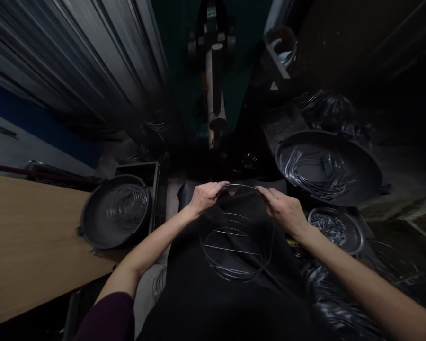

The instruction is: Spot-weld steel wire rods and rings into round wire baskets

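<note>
A round wire frame, made of several metal rings with straight crossbars, hangs over the dark cloth on my lap. Its upper wire arches between my two hands. My left hand pinches that wire at its left end, thumb and fingers pressed together. At the right end, my right hand grips the same wire, with its fingers closed. The lower rings lie below and between my forearms. Some wires are faint against the dark cloth.
Left, a black basin holds wire rings beside a wooden board. Right, a larger black basin holds bent wires, and a metal bowl holds small metal pieces. Straight ahead stands a dark machine with a rod-like arm.
</note>
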The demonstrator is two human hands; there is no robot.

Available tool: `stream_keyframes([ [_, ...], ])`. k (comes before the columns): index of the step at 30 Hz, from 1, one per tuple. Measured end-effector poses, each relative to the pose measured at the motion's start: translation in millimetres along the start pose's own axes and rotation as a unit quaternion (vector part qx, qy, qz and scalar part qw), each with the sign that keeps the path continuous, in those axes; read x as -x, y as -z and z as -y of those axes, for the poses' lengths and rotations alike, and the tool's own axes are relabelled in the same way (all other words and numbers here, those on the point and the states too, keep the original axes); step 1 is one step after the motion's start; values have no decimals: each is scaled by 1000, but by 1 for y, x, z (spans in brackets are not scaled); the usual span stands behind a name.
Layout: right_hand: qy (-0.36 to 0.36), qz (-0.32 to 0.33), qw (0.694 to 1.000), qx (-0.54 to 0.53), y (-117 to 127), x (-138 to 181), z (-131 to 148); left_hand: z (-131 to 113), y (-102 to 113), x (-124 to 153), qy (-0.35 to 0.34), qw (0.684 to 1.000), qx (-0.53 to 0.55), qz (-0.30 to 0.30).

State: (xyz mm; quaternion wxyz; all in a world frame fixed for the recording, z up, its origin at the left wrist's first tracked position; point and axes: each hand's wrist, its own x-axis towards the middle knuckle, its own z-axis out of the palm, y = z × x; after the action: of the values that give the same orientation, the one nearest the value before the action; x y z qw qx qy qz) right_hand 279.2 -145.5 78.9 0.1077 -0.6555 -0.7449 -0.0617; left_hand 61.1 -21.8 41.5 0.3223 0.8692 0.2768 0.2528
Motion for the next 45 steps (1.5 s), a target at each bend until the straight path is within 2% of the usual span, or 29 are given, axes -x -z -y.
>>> stream_keyframes([
  [2, -5, 27, 999, 41, -10, -4, -1, 11, -9, -2, 0, 999, -37, -4],
  [7, -23, 127, 987, 98, -31, -37, -5, 29, -16, -20, 41, 999, -33, -3],
  [13, 0, 218, 970, 106, -47, -69, -6, 48, -10, -32, 94, 978, -173, 69],
  [16, -4, 221, 970, 101, -45, -82, -4, 56, 6, -36, 70, 973, -205, 74],
  [22, 2, 226, 968, 106, -20, -123, 7, 57, 52, -51, 47, 991, -117, 50],
  [27, -4, 218, 971, 102, -4, -148, 11, 51, 74, -63, 71, 979, -182, 56],
  [35, -42, 212, 974, 63, -7, -163, 1, 46, 80, -83, 90, 951, -285, 84],
  [45, -41, 204, 977, 54, -17, -164, -6, 49, 77, -87, 88, 952, -282, 82],
])
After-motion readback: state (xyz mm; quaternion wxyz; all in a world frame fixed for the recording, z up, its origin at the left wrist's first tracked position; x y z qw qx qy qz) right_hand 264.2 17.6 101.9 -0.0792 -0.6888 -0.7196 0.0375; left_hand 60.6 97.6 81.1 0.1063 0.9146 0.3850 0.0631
